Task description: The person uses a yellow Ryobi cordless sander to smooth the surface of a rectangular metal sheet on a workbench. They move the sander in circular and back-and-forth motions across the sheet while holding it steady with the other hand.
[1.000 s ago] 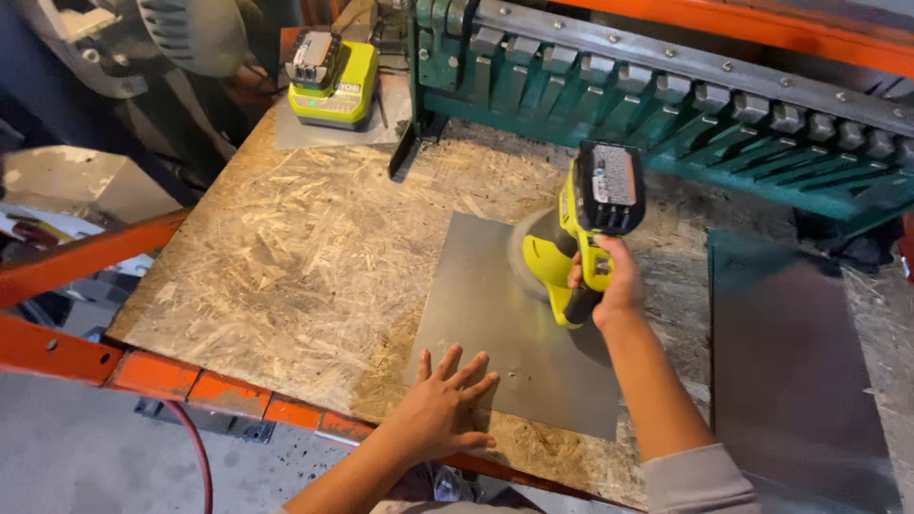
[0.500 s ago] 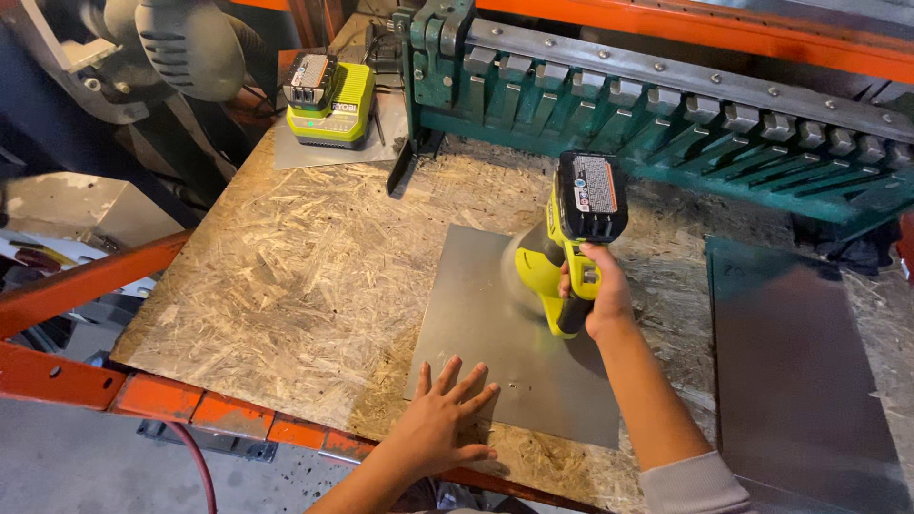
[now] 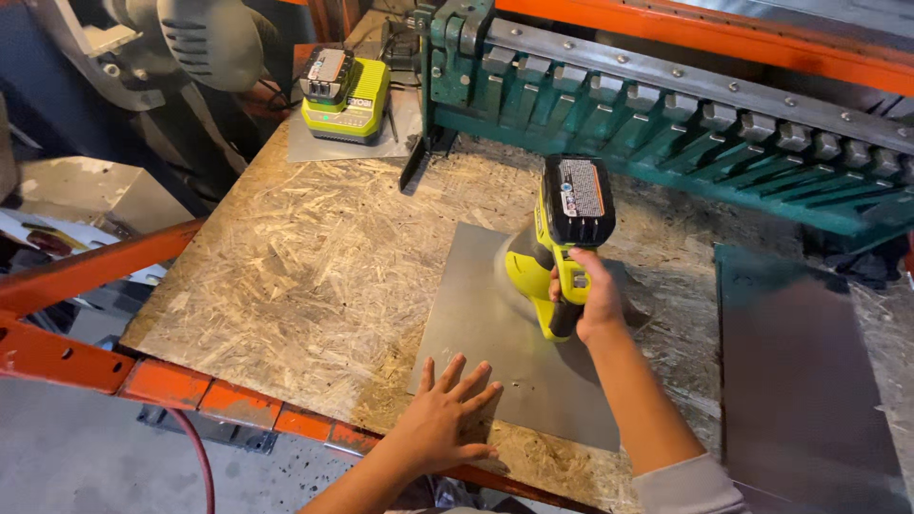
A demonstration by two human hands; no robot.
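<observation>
Sheet: grey metal sheet (image 3: pixel 495 328) lies flat on the chipboard bench (image 3: pixel 286 257), near the front edge; a few small marks near its front edge, too small to tell what they are.
Tool: yellow cordless tool (image 3: pixel 557 252) stands nose-down on the sheet's far part.
Right hand (image 3: pixel 590 300): wrapped round the tool's grip.
Left hand (image 3: pixel 443 414): fingers spread, pressed flat on the sheet's near corner.
Progress: work looks under way; extent unclear.
Around: battery charger (image 3: pixel 345 95) far left, green bending machine (image 3: pixel 666 124) behind, second sheet (image 3: pixel 800 371) right.

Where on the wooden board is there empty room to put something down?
The widest bare patch of the board lies left of the metal sheet, between the charger and the orange front rail. A narrower strip runs between that sheet and the dark sheet. It's crowded on the sheet: the left hand presses it, the right hand grips the power tool.
</observation>
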